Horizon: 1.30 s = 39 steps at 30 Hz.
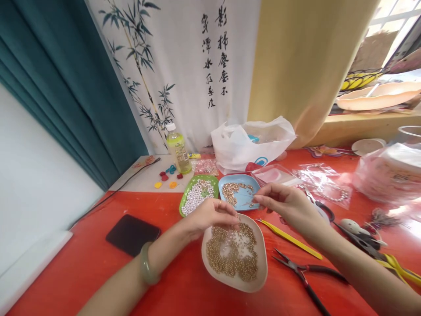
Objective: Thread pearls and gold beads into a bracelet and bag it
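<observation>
Left hand [210,216] pinches over the gold beads [232,252] while right hand [284,202] pinches a thin pin; lift one bead cleanly, I'd judge

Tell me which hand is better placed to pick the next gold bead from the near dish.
Left. The left hand already has its fingertips down over the gold beads in the dish, while the right hand is raised, pinching something thin.

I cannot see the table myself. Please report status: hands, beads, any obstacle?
Left hand pinching over beige dish of gold beads. Right hand pinches something thin. Pliers beside dish, not blocking.
</observation>
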Motion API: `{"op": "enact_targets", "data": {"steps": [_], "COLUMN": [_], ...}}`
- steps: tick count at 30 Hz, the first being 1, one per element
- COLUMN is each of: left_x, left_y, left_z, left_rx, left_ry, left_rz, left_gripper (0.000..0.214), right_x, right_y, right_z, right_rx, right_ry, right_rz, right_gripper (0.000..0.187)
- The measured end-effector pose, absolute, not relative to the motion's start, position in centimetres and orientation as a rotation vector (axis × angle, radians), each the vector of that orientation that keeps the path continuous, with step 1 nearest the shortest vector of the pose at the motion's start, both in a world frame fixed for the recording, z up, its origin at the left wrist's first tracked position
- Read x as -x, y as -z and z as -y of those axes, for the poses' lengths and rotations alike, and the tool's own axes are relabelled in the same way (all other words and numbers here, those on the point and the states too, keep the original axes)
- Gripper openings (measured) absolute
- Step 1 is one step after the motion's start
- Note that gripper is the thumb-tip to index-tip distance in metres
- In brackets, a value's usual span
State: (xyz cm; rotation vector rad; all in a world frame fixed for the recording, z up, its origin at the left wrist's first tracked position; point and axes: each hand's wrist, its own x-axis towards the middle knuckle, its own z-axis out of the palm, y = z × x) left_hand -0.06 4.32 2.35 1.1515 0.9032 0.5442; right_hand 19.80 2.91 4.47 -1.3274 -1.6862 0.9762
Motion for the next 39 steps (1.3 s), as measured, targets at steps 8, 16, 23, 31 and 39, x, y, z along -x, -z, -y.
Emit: {"op": "enact_targets", "data": {"steps": [8, 16, 23, 31, 39], "left_x": [0.7, 0.9, 1.5, 0.5, -1.7], "left_y": [-2.9, -3.6, -4.2, -3.8, -1.2], "left_z": [-4.7, -4.5, -4.8, -4.0, -2.4], "left_rx": [-1.145, -1.167, -1.127, -1.071, -1.041], "left_ry": [-0.682, -0.665, -0.706, -0.722, -0.546], "left_rz": [-0.922, -0.910, -0.954, -0.897, -0.879], "left_gripper": [0.016, 0.018, 0.017, 0.015, 0.016], "right_x": [-20.1, -20.1, -19.2, -16.3, -16.2], "right_y": [-3.6, -2.6, -2.3, -0.3, 0.4], "right_z": [-2.2, -2.1, -4.3, -8.9, -9.8], "right_rx": [1.317, 1.296, 1.357, 1.416, 1.507], "right_ry": [-0.933, -0.780, -0.580, -0.305, -0.124], "right_rz": [2.389, 2.500, 2.384, 2.502, 2.543], "right_gripper": [0.013, 0.018, 0.025, 0.016, 0.013]}}
